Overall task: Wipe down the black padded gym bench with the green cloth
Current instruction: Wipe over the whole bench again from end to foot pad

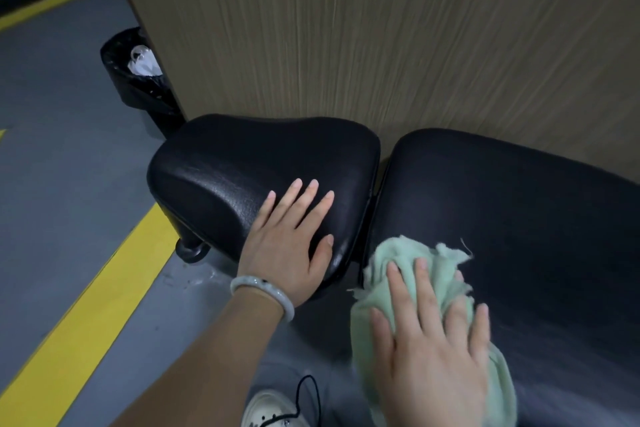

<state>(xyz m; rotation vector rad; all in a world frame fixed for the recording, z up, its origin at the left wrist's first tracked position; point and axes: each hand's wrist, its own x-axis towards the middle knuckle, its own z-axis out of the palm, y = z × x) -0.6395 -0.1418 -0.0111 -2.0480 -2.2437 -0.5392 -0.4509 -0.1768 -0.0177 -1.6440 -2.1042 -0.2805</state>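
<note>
The black padded gym bench (502, 218) sits hard against the tan wood-grain wall panel (381, 28), and it comes in two parts: a long back pad running off to your right along the panel, and a smaller black seat pad (242, 166) to the left of a narrow gap. Your right hand (436, 340) lies flat, fingers spread, pressing the frayed pale green cloth (415, 263) onto the near left corner of the long pad, close to that gap; the cloth is pinned under the palm rather than clenched. Your left hand (294, 246), a pale bangle (259, 291) at the wrist, rests open and empty on the near right part of the seat pad, bracing only. Most of the long pad stretches away from the cloth to the right and toward the panel, so its long axis runs left to right, and the cloth hand is the nearer one to sweep it. Left of the seat pad, the grey floor (69, 149) carries a yellow painted stripe (104, 281), and a black bin (138, 80) stands at the panel's corner.
</note>
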